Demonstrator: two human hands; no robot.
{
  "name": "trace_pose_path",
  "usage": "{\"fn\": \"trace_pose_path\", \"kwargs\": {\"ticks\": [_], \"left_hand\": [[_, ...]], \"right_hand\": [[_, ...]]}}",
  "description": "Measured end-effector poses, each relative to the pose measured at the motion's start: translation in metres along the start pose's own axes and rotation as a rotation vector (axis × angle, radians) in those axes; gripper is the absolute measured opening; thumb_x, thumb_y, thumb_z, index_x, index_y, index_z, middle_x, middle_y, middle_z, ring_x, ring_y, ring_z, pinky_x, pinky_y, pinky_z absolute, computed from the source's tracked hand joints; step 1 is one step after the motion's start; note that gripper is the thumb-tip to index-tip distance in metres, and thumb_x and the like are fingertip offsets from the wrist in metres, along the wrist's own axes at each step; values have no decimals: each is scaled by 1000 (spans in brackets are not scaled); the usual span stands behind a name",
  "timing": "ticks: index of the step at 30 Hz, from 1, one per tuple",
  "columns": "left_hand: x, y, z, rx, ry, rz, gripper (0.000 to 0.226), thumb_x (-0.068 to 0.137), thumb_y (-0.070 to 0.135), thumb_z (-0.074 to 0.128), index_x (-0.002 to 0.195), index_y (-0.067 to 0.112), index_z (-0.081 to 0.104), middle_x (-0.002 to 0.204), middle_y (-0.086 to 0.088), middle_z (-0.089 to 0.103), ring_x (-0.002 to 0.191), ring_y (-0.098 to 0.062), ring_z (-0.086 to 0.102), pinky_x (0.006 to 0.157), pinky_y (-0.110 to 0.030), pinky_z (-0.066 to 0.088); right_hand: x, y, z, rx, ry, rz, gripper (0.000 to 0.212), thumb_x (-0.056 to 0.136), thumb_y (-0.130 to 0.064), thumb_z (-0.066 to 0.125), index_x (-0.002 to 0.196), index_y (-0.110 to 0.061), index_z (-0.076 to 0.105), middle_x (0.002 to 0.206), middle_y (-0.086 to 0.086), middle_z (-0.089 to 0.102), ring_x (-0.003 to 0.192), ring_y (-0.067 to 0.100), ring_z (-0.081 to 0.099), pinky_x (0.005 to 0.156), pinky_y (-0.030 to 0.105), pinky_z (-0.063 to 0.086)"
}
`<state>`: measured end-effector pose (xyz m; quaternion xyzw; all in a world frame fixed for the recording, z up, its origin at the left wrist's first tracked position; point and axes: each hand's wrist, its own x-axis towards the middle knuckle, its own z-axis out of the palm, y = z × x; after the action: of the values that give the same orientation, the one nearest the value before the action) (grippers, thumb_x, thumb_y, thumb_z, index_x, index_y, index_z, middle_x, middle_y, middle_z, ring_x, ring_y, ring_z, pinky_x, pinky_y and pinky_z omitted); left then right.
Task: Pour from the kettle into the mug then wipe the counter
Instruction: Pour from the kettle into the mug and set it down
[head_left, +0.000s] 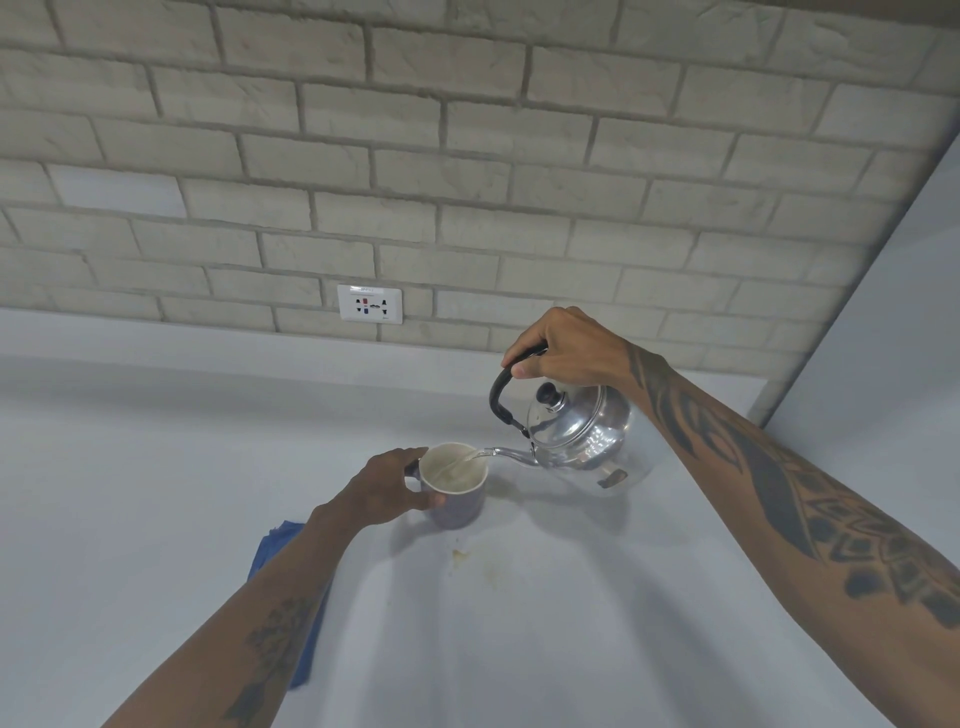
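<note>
a pale table (156, 493) is backed by a whitewashed brick wall (415, 156) with a socket (369, 304). the kettle (582, 436) is held tilted by its handle in the clenched right hand (561, 345), water streaming into the mug (453, 483), which is gripped by the left hand (387, 488). a brownish stain (460, 556) lies just before the mug; a blue cloth (280, 545) is partly hidden under the left forearm.

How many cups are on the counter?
1. The only mug stands mid-counter, steadied by the left hand, while the right hand tips the kettle into it. Nothing else looks like a cup.
</note>
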<state>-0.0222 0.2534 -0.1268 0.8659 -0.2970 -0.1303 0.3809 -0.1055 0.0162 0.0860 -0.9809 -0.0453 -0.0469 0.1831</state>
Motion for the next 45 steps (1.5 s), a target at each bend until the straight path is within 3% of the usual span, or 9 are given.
{"fn": "trace_pose_path", "kwargs": {"ticks": [12,35,41,45], "left_hand": [[1,0,0,-28,-3,-18,58,65,37,82,119,38,61,106,14,66,102,0,60,86,-22,44],[-1,5,-2,-16,-10,-15,54,66,36,82,115,42,61,107,13,67,103,-2,60,91,-28,48],[-5,10,-4,-7,-16,-29,51,68,34,83,111,46,58,107,15,66,99,8,57,85,-21,44],[-6,11,-4,-3,-12,-42,53,67,32,83,111,47,58,107,16,66,98,10,57,81,-16,42]], "right_hand": [[2,-3,-2,-27,-7,7,16,80,-28,73,95,-29,79,91,-3,77,95,15,68,91,41,53],[5,-11,-7,-74,-15,-14,16,80,-30,73,95,-29,79,90,-7,76,93,11,66,88,35,54],[5,-16,-8,-84,-11,-23,17,81,-28,72,96,-28,79,90,-5,76,91,12,66,83,31,54],[4,-10,-6,-44,-7,-6,16,80,-28,73,96,-28,79,91,-7,77,93,11,67,87,30,53]]}}
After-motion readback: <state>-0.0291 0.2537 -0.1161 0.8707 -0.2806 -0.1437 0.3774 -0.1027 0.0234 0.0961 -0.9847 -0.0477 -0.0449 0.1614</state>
